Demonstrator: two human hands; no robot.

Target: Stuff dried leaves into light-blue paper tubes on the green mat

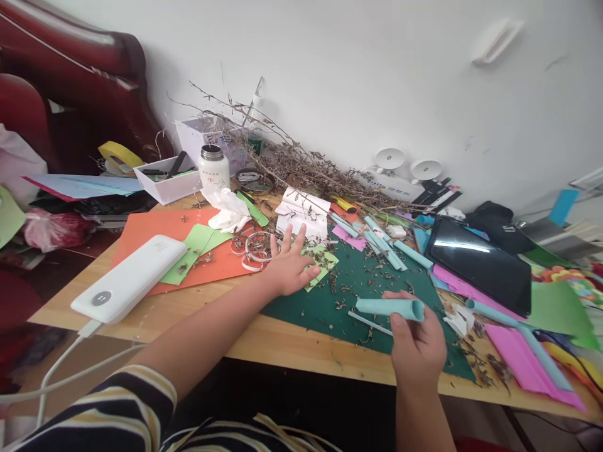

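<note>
Light-blue paper tube (384,306) sits in the right hand (419,339), thumb and fingers closed around it, above the dark-green sheet (292,307) on the wooden counter (325,358). Thin pale-blue roll (370,322) just below the tube; contact with that hand unclear. Left hand (289,267): fingers spread wide, holding nothing, over dry plant bits (333,285) and light-green paper (331,257); touch cannot be determined. Dried stems (311,164) heaped along the back.

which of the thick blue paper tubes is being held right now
The thick blue paper tube gripped in the right hand, its open end beside the thumb; the other thick tubes lie on the cluttered table.
</note>
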